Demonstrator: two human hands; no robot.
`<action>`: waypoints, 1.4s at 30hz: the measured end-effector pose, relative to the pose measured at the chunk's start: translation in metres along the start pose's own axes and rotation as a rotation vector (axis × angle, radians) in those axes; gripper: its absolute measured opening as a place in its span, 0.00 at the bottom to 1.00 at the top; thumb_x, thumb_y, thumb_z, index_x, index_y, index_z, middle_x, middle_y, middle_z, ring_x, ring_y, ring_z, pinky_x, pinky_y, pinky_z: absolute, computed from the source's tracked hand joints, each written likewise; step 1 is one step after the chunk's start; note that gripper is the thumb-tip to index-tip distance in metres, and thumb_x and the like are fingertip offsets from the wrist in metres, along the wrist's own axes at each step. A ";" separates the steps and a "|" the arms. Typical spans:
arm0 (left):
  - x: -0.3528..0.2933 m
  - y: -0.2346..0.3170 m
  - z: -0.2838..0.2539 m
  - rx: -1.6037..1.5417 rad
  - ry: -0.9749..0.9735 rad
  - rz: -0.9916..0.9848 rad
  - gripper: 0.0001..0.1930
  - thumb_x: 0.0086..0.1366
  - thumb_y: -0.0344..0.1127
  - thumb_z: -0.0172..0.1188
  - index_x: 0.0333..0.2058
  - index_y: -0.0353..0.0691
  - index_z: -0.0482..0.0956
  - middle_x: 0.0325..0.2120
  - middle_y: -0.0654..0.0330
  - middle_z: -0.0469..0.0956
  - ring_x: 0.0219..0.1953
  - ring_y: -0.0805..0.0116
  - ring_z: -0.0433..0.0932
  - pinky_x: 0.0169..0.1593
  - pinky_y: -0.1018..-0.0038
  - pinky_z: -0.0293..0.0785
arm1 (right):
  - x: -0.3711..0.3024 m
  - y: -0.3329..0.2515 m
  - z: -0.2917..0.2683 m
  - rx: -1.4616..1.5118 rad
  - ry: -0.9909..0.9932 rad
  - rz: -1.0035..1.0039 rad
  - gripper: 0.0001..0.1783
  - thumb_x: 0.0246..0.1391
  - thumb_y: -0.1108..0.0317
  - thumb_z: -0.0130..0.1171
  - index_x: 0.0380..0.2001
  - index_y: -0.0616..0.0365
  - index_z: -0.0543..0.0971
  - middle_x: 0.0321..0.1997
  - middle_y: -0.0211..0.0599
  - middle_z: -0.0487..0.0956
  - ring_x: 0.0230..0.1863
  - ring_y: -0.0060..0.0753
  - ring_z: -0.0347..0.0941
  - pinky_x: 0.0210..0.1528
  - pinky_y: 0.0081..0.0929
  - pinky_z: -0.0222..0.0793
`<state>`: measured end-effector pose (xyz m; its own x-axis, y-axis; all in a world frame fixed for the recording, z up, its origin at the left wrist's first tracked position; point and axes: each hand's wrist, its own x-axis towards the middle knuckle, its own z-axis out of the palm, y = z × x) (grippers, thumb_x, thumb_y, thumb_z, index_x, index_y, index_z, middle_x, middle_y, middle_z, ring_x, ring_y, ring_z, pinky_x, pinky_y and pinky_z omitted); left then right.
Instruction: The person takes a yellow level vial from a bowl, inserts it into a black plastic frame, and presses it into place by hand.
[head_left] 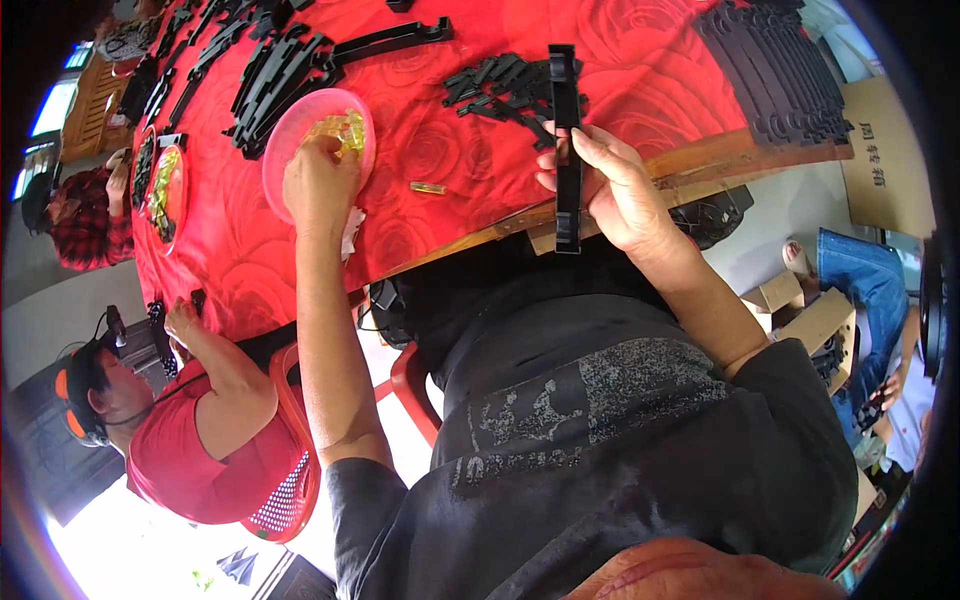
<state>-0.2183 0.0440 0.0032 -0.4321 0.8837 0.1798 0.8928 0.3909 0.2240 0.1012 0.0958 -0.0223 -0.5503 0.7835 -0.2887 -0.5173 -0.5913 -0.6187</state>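
My left hand (320, 185) reaches into a pink plastic bowl (283, 140) on the red table. Its fingers are bent together at the small clear-yellow tubes (349, 130) inside, and whatever lies between the fingertips is hidden. A long black plastic bar (568, 190) with raised ends stands lengthwise in my right hand (615, 185), its thumb across the front and its fingers behind. One loose yellow tube (428, 187) lies on the cloth between my hands. Just beyond my right hand spreads a heap of short black plastic pieces (510, 85).
Many long black bars (775, 75) are stacked at the right table end; more bars (280, 85) pile up at the far left. Two people (215, 430) (85, 220) work along the left side, near another bowl (168, 195). Cardboard boxes (880, 150) stand at right.
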 end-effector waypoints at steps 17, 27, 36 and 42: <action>0.015 0.004 -0.013 0.079 -0.206 -0.089 0.13 0.49 0.40 0.61 0.30 0.39 0.85 0.30 0.44 0.82 0.37 0.47 0.82 0.41 0.59 0.76 | -0.003 -0.002 -0.007 0.056 0.043 0.040 0.15 0.63 0.62 0.58 0.43 0.65 0.77 0.38 0.39 0.80 0.41 0.34 0.80 0.45 0.30 0.80; 0.004 -0.002 -0.028 0.054 -0.049 -0.001 0.11 0.55 0.39 0.60 0.32 0.38 0.84 0.28 0.46 0.82 0.35 0.48 0.82 0.40 0.58 0.76 | -0.005 -0.003 -0.007 0.172 0.001 0.056 0.17 0.66 0.61 0.52 0.45 0.66 0.76 0.38 0.38 0.79 0.41 0.35 0.80 0.47 0.28 0.79; -0.038 0.084 -0.032 -0.864 -0.141 0.079 0.06 0.62 0.28 0.61 0.36 0.30 0.80 0.26 0.57 0.81 0.31 0.76 0.77 0.36 0.76 0.73 | -0.001 0.002 -0.017 0.055 -0.036 0.059 0.15 0.67 0.62 0.51 0.48 0.62 0.76 0.42 0.37 0.82 0.43 0.30 0.80 0.44 0.22 0.78; -0.066 0.144 0.001 -1.133 -0.326 0.020 0.06 0.65 0.28 0.58 0.36 0.28 0.76 0.27 0.59 0.79 0.31 0.75 0.77 0.37 0.78 0.73 | -0.002 0.003 -0.007 -0.005 0.079 0.043 0.15 0.66 0.61 0.52 0.49 0.59 0.76 0.38 0.33 0.81 0.38 0.23 0.80 0.32 0.19 0.79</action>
<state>-0.0609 0.0420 0.0226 -0.2192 0.9754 -0.0237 0.2053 0.0699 0.9762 0.1050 0.0940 -0.0289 -0.5181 0.7703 -0.3717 -0.4913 -0.6238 -0.6079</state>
